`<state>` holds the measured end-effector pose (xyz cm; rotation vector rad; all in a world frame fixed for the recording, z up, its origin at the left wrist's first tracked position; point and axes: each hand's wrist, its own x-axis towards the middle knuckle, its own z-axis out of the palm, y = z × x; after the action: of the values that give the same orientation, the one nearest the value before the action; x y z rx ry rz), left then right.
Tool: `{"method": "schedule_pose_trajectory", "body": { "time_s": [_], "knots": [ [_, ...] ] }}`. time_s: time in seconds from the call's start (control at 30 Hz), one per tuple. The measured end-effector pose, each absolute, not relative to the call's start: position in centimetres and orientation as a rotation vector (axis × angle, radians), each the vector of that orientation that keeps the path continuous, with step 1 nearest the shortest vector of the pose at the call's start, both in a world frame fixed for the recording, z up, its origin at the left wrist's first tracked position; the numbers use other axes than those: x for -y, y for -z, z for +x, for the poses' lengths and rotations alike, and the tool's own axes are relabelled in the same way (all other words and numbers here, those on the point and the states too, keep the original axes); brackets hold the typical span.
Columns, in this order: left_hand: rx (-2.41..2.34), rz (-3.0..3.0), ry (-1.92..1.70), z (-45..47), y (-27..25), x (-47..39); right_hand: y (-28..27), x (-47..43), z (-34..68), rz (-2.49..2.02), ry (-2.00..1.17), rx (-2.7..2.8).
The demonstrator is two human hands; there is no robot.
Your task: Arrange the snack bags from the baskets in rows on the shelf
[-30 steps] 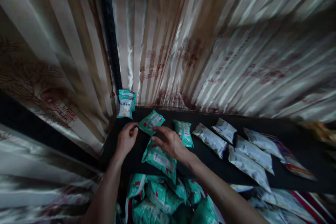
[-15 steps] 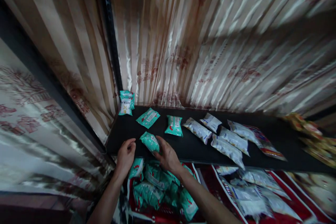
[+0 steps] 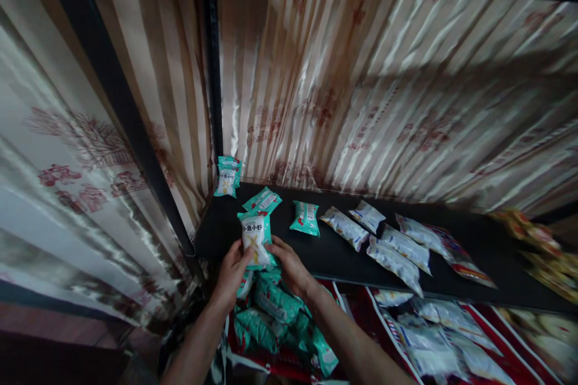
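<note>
Both my hands hold one teal snack packet (image 3: 254,239) upright at the front edge of a black shelf (image 3: 343,255), its printed face turned toward me. My left hand (image 3: 233,272) grips its lower left side and my right hand (image 3: 289,264) its lower right side. Farther back on the shelf lie two more teal packets (image 3: 263,200) (image 3: 306,217), and another teal packet (image 3: 227,175) leans upright in the back left corner. Below my hands is a heap of several teal packets (image 3: 280,319).
Several white-and-blue packets (image 3: 392,243) lie in a row along the shelf to the right, with more in a red container (image 3: 442,337) below. Striped shiny curtain (image 3: 361,108) backs the shelf. A black upright post (image 3: 121,102) stands at the left.
My hands left the packets lying on the shelf, drew back to the front edge, and lifted one teal packet upright between them. The view tilted and pulled back.
</note>
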<state>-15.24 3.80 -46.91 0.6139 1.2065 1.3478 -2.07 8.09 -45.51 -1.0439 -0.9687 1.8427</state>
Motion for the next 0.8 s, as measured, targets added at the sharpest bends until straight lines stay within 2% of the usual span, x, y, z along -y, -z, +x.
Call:
{"method": "schedule_pose_trajectory", "body": {
  "time_s": [0.33,0.6,0.7,0.8],
  "knots": [
    [-1.494,0.839,-1.505,-19.3,51.0,-7.8,48.2,-12.3,-5.0,-1.149,-1.595,1.527],
    [-2.185,1.144,-1.295,-20.3,51.3,-12.2,49.8,-18.7,-9.7,-1.321,-1.235,1.724],
    [-2.209,1.141,-1.32,-20.1,51.6,-13.9,50.3,-20.9,-11.4,-1.42,-1.066,1.772],
    [-2.171,1.086,-1.318,-20.4,52.4,-15.3,50.7,-22.4,-12.8,-1.425,-1.038,1.781]
  ]
}}
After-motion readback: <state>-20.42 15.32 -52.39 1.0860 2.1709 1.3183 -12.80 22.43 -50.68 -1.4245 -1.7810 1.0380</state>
